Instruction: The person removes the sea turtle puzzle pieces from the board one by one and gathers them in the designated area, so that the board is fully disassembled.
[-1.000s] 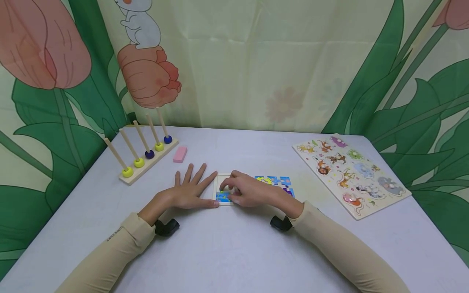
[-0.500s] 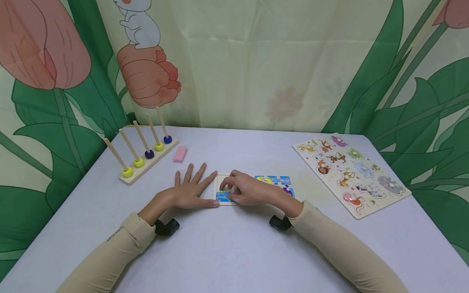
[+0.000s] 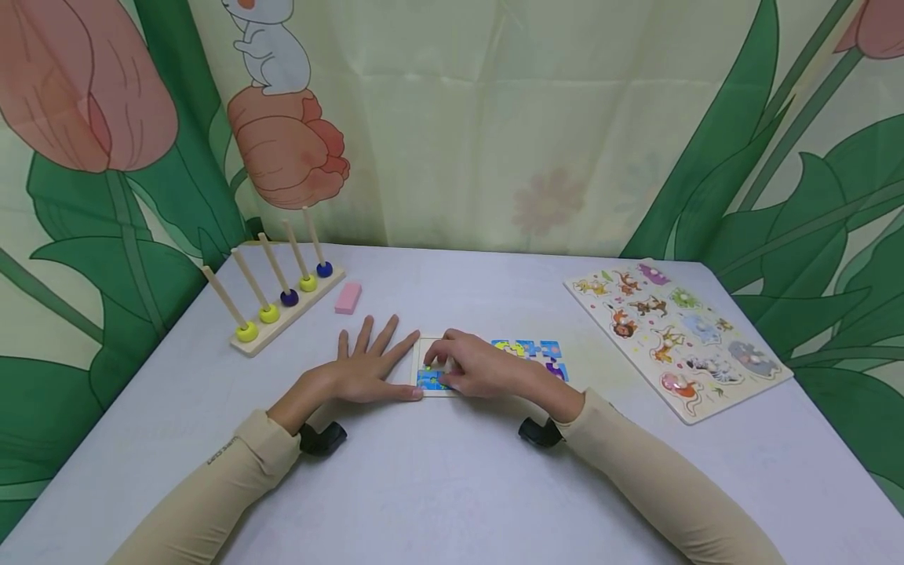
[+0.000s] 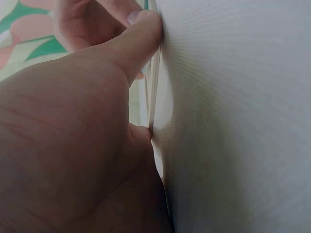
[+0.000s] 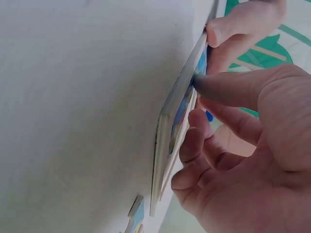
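Note:
A small wooden puzzle tray (image 3: 413, 367) lies mid-table, with blue puzzle pieces (image 3: 428, 380) in its lower left corner. My left hand (image 3: 367, 375) lies flat with fingers spread, its thumb and index fingertips at the tray's left edge. My right hand (image 3: 483, 366) bends over the tray and covers its right part. Its thumb and index finger pinch a puzzle piece at the lower row, mostly hidden by the fingers. In the right wrist view, the thumb (image 5: 218, 88) presses down on the blue picture surface, while the other fingers curl above the tray.
Loose puzzle pieces (image 3: 549, 348) lie right of the tray, partly behind the right hand. A peg stand (image 3: 264, 333) with yellow and blue beads stands at the back left, beside a pink block (image 3: 348, 298). An animal puzzle board (image 3: 671, 392) lies at the right.
The blue pieces at the tray's lower left have shifted slightly under the right fingertips. Both hands otherwise keep their places.

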A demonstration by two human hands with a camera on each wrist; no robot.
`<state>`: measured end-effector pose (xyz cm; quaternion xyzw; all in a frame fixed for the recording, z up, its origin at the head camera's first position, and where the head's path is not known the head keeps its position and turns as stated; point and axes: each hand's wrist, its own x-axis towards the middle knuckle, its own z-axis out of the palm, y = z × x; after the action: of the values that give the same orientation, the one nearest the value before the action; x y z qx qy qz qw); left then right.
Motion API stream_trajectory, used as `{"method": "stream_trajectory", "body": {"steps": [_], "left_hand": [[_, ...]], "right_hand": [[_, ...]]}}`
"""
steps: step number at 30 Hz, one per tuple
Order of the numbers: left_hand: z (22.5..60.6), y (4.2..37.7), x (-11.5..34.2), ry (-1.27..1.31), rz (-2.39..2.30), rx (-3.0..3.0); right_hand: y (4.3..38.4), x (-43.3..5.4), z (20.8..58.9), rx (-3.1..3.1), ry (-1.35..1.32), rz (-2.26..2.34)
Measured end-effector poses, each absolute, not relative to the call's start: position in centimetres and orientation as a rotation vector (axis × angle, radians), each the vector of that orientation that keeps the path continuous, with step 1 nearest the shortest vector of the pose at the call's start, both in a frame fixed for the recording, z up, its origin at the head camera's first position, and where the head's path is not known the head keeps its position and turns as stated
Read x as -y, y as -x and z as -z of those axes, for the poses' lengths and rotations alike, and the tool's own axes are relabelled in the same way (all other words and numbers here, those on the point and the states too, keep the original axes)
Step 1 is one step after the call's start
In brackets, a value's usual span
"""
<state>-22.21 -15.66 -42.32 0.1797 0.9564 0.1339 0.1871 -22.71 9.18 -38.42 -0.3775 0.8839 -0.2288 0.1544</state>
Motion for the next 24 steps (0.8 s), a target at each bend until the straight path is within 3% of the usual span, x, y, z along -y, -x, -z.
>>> {"method": "stream_trajectory", "body": {"steps": [24], "left_hand": [[42.9,22.4,15.9,-0.518,-0.366,-2.714]], "right_hand": [[21.9,-8.8,38.1,-2.531,1.126,0.655]]}}
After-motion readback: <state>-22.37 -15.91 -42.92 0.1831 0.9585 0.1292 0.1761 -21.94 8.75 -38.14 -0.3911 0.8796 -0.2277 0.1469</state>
